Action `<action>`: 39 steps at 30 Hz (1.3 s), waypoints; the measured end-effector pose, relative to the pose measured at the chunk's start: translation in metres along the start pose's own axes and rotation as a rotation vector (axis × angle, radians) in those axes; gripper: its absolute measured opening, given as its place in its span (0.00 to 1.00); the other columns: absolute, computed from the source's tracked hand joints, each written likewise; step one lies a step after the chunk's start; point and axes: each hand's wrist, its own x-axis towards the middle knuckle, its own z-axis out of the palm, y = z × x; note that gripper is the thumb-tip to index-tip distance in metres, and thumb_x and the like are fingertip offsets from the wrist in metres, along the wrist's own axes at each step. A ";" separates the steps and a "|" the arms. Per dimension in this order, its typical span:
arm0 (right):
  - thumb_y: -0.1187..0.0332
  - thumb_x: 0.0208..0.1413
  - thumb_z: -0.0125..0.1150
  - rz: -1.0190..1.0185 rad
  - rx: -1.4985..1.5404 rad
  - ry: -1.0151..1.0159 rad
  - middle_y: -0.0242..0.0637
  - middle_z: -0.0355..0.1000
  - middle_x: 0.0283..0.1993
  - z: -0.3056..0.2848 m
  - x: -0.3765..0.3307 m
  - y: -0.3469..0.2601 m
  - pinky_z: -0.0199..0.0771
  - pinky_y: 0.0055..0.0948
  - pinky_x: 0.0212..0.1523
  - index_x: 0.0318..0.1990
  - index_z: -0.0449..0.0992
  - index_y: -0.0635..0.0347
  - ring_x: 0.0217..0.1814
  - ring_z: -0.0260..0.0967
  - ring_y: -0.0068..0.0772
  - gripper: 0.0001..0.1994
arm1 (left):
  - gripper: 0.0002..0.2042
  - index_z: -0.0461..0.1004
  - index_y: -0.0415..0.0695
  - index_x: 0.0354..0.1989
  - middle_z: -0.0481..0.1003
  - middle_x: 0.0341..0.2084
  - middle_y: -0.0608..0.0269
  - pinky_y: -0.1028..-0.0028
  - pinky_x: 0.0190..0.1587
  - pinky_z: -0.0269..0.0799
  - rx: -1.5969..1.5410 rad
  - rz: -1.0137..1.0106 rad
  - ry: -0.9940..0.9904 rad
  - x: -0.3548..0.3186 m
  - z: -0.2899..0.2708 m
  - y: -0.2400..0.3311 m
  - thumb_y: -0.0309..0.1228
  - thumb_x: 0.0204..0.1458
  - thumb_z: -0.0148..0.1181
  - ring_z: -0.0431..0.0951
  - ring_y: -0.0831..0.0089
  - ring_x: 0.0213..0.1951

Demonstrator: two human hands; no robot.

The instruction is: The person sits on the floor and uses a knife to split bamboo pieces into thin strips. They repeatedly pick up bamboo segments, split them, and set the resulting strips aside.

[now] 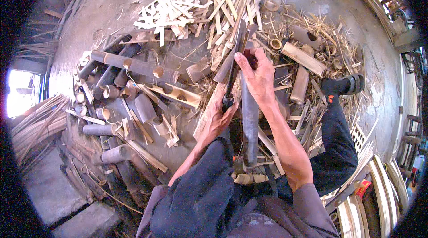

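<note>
My left hand [217, 120] is wrapped round the dark handle of a knife [229, 90], whose narrow blade points away from me. The blade lies along a dark piece of bamboo [241, 30]. My right hand [257, 74] is closed at that piece, thumb toward the blade and fingers curled; the exact grip is partly hidden. Below the right hand, a long dark bamboo tube [249, 122] runs between my forearms toward my lap. Beside the left hand is a pale, rough wooden block [207, 115].
Cut bamboo tubes [145, 106] lie heaped at left. Pale slats [171, 13] are piled at the far side. Fibres and split bamboo [305, 57] cover the floor at right, around my outstretched foot [343, 85]. Long bamboo strips [383, 189] stand at near right.
</note>
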 end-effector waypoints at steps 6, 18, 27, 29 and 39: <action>0.59 0.59 0.57 0.060 -0.002 0.016 0.41 0.74 0.29 -0.006 -0.006 0.009 0.70 0.30 0.34 0.38 0.71 0.65 0.29 0.71 0.30 0.15 | 0.12 0.71 0.42 0.39 0.71 0.23 0.68 0.76 0.25 0.66 -0.037 -0.209 0.032 0.006 0.008 -0.005 0.33 0.50 0.61 0.68 0.81 0.23; 0.58 0.68 0.40 -0.031 0.539 0.279 0.40 0.60 0.30 0.008 -0.082 0.030 0.78 0.45 0.44 0.32 0.60 0.63 0.34 0.64 0.35 0.17 | 0.06 0.70 0.41 0.28 0.68 0.15 0.68 0.76 0.19 0.64 -0.379 -0.380 0.155 0.004 0.016 0.037 0.29 0.51 0.58 0.66 0.80 0.16; 0.55 0.68 0.39 0.549 1.027 0.280 0.31 0.64 0.25 -0.023 -0.054 0.029 0.75 0.38 0.39 0.29 0.62 0.54 0.29 0.68 0.32 0.17 | 0.06 0.71 0.44 0.23 0.68 0.13 0.73 0.80 0.19 0.61 -0.539 -0.301 -0.013 -0.003 0.019 0.048 0.27 0.51 0.59 0.65 0.84 0.15; 0.56 0.68 0.40 0.732 1.180 0.276 0.30 0.63 0.23 -0.023 -0.054 0.035 0.78 0.44 0.43 0.28 0.62 0.54 0.28 0.68 0.32 0.17 | 0.06 0.71 0.44 0.24 0.67 0.13 0.73 0.80 0.20 0.60 -0.636 -0.291 -0.039 -0.007 0.021 0.042 0.28 0.52 0.59 0.65 0.84 0.15; 0.55 0.67 0.42 0.372 0.643 0.106 0.29 0.61 0.22 -0.027 -0.043 0.028 0.74 0.36 0.37 0.29 0.64 0.57 0.26 0.63 0.31 0.18 | 0.08 0.73 0.39 0.37 0.72 0.17 0.64 0.73 0.25 0.68 0.087 -0.250 -0.034 -0.002 0.016 0.045 0.29 0.51 0.60 0.72 0.76 0.20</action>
